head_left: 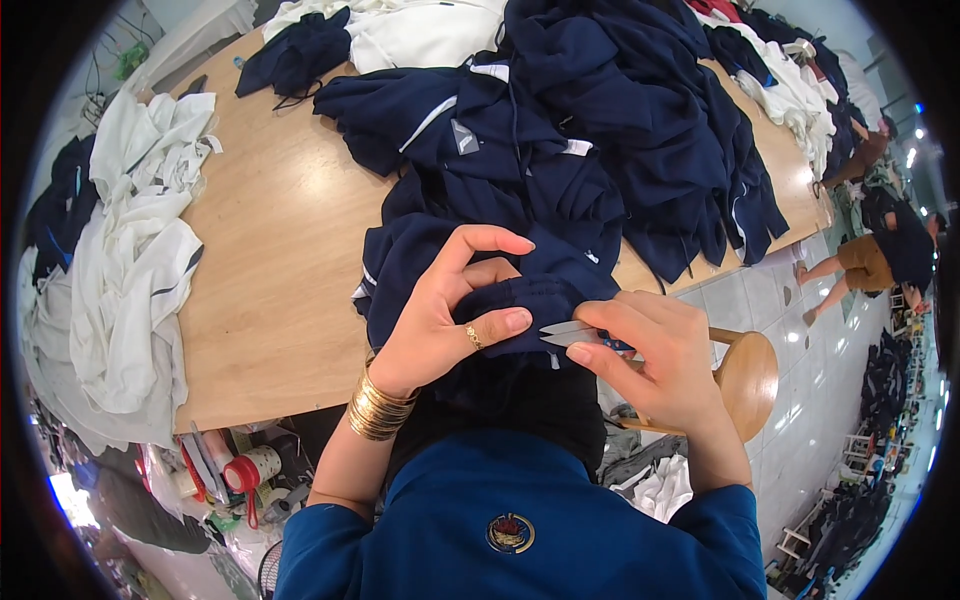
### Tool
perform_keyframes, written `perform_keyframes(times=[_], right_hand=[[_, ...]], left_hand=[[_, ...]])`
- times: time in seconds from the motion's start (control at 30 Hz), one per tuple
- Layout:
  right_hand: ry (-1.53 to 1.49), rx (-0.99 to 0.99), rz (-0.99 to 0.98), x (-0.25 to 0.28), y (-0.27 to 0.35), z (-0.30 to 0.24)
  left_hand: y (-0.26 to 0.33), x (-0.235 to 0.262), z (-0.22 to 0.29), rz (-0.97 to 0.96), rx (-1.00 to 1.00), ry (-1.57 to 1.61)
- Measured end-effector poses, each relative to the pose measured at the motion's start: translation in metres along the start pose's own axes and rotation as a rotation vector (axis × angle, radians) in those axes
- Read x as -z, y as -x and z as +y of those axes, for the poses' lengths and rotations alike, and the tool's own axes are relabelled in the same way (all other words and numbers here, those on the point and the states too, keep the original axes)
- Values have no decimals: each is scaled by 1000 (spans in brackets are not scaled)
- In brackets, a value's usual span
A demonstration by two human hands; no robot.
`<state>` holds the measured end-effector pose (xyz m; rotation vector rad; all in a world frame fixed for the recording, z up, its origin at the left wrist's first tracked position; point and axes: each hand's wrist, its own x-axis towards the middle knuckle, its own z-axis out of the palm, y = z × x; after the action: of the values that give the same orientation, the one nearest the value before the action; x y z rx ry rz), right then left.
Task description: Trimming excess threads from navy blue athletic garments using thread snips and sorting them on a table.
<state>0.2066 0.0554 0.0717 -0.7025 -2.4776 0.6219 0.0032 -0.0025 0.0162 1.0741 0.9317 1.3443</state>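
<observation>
My left hand [455,315] grips the edge of a navy garment [530,292] close to my body, thumb and lower fingers closed on the cloth and the index finger lifted off it. A curved seam on the cloth faces me. In my right hand [650,350] is a pair of thread snips [566,333], with small blades slightly apart and a blue handle partly hidden by the fingers. The blade tips point left, right beside the held cloth; whether they touch it I cannot tell. The garment runs on into the dark cloth on the table beyond.
A heap of navy garments [620,120] with white labels covers the table's middle and right. White garments [140,290] hang over the left edge of the wooden table [270,220]. A round wooden stool [752,375] stands at right; another person [890,240] is farther off.
</observation>
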Motion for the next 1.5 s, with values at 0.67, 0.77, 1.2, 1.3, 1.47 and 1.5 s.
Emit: perform_keyframes(times=[0.67,0.77,1.2,1.3,1.47,1.5], right_hand=[[-519,-277,-136,-39,-1,35],[-575,-231,-12,-47,-4,32],[-758,-296,255,-59,-4,20],[-683,-301,295,-53,-3,19],[-711,-313,287,-56,-5,17],[-719,-311,276,-58,-7,16]], left_hand=[[-13,4,0,-106,17,-389],[-11,10,4,-195,145,-528],[-6,1,8,-108,233,-283],[-9,2,3,-158,170,-91],[-5,3,9,-122,244,-27],[-4,3,8,-112,240,-11]])
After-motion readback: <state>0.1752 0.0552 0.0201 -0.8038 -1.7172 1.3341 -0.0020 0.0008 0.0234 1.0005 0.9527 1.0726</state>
